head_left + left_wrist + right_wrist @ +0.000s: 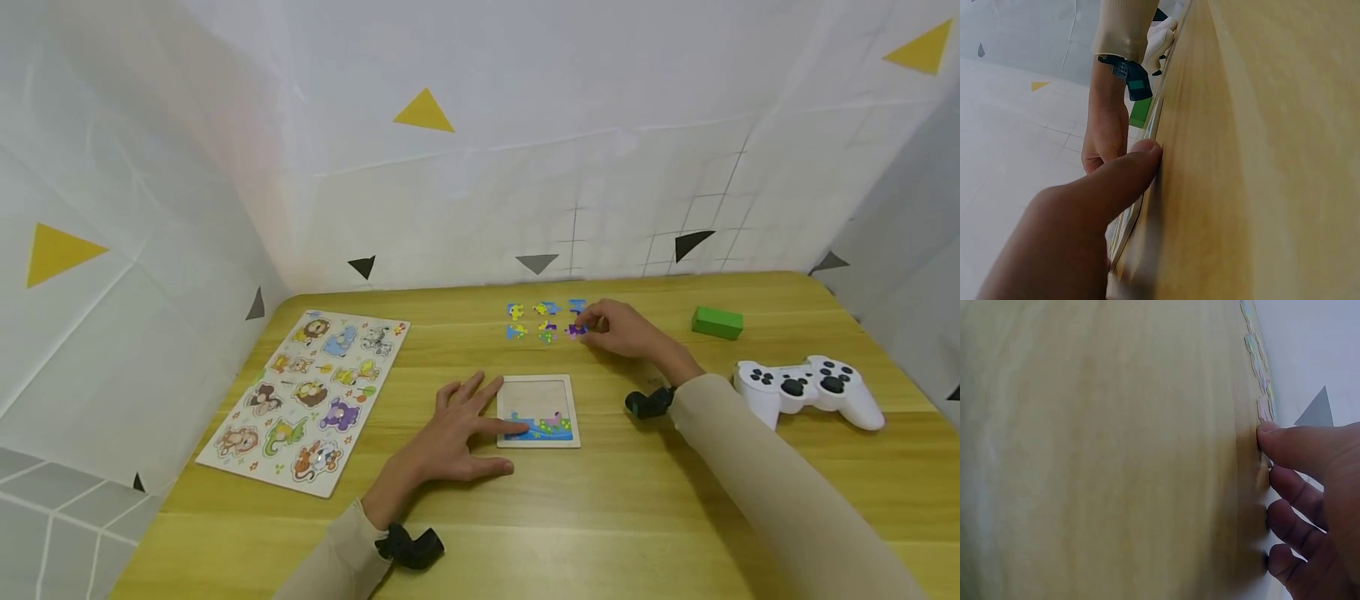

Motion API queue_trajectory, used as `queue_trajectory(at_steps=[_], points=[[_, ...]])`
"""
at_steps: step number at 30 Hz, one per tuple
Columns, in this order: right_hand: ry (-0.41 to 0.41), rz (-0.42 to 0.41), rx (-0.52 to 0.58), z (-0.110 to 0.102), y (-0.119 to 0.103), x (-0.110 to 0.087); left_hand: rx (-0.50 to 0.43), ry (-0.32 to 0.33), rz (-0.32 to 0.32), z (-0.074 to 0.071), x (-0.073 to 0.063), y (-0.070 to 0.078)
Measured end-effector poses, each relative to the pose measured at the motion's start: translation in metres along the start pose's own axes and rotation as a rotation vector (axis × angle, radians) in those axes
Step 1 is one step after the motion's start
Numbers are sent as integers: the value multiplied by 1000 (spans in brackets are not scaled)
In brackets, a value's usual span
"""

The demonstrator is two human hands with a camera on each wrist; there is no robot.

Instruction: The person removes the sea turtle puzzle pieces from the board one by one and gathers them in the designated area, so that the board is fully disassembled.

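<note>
The purple piece (576, 331) is on the surface (615, 517), at the near right corner of two rows of loose pieces (547, 331). The right hand (621, 329) is at it: thumb and forefinger are drawn together on the piece's right-hand end, in what is judged a pinch, though its firmness cannot be determined. The puzzle tray (534, 395) lies from those fingers toward the person and somewhat to the left; that offset is judged to govern any transfer. The tray is roughly square and the piece is compact, so neither offers a clear long axis. The left hand (456, 435) is nearer the tray, the right hand nearer the loose pieces. The left fingers are spread and grip nothing; the forefinger rests on the fitted pieces (553, 430) along the tray's near side, with bare board beyond. The right wrist view shows the thumb tip at the piece's edge and the remaining fingers loosely curled, apart from it, a detail unclear from the head. The left wrist view shows the tray only edge-on behind the left thumb; the head view alone establishes its layout.
</note>
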State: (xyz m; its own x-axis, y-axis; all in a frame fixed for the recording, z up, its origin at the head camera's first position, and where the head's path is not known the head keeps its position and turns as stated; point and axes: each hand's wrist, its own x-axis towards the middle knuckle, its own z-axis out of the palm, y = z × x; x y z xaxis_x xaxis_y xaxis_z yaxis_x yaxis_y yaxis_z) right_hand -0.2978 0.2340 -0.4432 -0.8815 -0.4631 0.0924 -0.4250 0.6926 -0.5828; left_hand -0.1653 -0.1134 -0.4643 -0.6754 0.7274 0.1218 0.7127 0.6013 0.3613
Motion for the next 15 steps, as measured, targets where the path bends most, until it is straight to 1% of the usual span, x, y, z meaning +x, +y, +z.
queue_trajectory(at_steps=[9, 12, 15], points=[[53, 59, 105, 3, -2, -7, -31, 10, -9, -1, 0, 1], [74, 62, 118, 5, -4, -10, -36, 12, -13, -1, 0, 1], [79, 44, 137, 9, -8, -14, -33, 15, -13, -1, 1, 1]])
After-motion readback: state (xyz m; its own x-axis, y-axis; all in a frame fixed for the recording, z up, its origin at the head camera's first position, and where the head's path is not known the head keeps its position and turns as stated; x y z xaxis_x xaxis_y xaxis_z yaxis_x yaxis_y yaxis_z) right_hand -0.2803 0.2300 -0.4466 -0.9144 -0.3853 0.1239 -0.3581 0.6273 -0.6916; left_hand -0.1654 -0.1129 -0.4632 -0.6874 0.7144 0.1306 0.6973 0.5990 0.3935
